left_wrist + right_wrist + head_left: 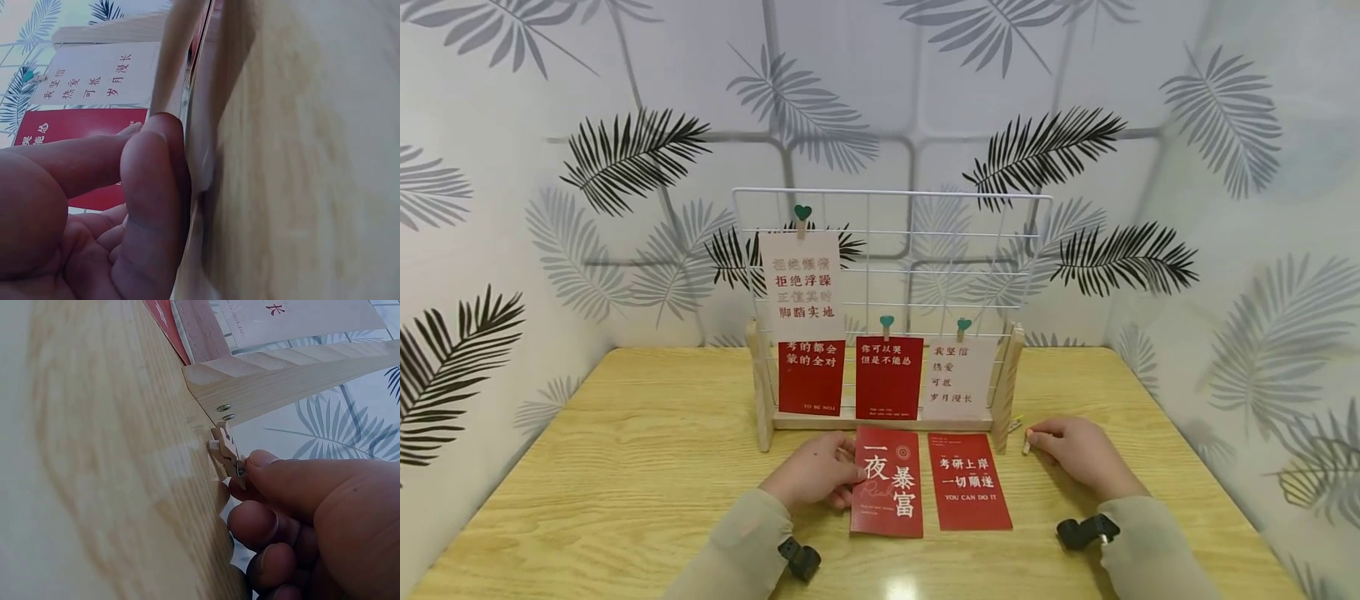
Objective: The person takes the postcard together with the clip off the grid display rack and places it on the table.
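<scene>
My left hand (822,472) pinches the left edge of a red card (891,523) with white lettering, in front of a white wire grid rack (895,275). In the left wrist view that card is almost edge-on and partly hidden by the fingers. A second red card (972,508) lies flat on the table to its right. Beyond the rack's right foot, my right hand (1078,457) pinches a small wooden clothespin (226,453) between thumb and forefinger, close to the tabletop. Another small clip (1015,423) lies by the foot.
On the rack, clips with green hearts (802,213) hold a white card (802,258), a red card (889,383) and another white card (958,392). A lower-left red card (811,387) is partly covered. Wooden feet (1009,375) support the rack on the wooden table (647,467).
</scene>
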Demonstrator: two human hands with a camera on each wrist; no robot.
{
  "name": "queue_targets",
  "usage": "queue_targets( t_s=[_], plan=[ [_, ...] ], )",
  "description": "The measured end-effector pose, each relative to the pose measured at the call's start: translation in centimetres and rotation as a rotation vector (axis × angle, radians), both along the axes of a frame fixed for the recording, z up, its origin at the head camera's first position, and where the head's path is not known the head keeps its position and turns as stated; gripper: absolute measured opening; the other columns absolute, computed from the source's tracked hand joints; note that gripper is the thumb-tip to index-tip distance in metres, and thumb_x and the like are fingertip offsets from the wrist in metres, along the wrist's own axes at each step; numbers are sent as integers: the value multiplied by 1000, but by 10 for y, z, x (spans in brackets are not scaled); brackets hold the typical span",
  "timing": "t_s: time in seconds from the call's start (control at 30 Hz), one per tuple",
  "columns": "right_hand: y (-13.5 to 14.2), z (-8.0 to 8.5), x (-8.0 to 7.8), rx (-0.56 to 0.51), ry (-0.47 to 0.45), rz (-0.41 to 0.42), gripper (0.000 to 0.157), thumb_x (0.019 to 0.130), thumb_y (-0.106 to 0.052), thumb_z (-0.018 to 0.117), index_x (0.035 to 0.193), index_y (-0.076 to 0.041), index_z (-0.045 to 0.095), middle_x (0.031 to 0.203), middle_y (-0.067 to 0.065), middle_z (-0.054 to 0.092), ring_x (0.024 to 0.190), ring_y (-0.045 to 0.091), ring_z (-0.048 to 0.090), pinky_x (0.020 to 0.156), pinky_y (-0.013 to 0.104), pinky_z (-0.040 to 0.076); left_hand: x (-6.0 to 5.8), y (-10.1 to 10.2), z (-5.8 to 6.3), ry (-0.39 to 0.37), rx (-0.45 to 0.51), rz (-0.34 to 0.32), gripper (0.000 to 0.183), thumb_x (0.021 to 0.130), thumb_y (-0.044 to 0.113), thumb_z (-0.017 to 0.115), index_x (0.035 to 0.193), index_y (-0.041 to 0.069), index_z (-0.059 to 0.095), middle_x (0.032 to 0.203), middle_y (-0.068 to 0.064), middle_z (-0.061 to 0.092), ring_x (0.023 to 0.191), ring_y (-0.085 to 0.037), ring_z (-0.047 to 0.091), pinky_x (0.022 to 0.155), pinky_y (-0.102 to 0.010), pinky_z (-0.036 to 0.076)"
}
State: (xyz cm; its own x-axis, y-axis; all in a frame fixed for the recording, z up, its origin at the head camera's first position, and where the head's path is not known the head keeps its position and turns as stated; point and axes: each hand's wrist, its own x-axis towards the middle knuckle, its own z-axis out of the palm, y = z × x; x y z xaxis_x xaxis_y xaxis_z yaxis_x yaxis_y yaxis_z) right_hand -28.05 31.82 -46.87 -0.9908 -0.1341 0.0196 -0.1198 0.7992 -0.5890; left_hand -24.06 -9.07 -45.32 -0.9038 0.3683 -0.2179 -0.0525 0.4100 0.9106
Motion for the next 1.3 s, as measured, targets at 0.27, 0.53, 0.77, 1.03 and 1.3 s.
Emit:
queue_targets(
  t_s=[0.27,0.53,0.77,1.03,1.3],
  plan=[
    [1,1,1,-1,2,1,21,102,-30,62,95,-12,71,66,-2,55,63,17,49,66,35,38,1,0,0,-12,4,13,47,94,8,70,135,-4,50,86,-14,66,61,-19,66,57,-33,59],
    [-1,6,3,26,4,3,26,102,-27,62,114,-8,75,74,-3,59,73,17,53,69,35,40,1,0,3,5,-14,2,42,95,9,70,130,-5,52,85,-14,65,60,-20,67,58,-34,59],
    [-2,6,2,3,-3,-13,28,101,-26,62,119,-7,73,75,-2,61,69,17,53,66,35,42,2,0,7,16,-46,24,40,94,13,71,128,-1,54,86,-15,65,62,-23,67,59,-34,59],
    [-5,9,5,-28,-25,-25,36,102,-30,60,127,-6,69,75,-1,64,68,17,57,67,35,44,2,-1,8,62,-49,9,41,96,17,70,131,1,55,87,-14,65,64,-24,66,60,-36,58],
    [-7,18,5,-85,-12,-27,38,104,-32,57,130,-6,67,80,3,66,69,19,55,62,34,43,1,0,11,93,-57,8,40,97,16,68,131,2,55,85,-14,66,65,-25,67,60,-38,59]
  ],
)
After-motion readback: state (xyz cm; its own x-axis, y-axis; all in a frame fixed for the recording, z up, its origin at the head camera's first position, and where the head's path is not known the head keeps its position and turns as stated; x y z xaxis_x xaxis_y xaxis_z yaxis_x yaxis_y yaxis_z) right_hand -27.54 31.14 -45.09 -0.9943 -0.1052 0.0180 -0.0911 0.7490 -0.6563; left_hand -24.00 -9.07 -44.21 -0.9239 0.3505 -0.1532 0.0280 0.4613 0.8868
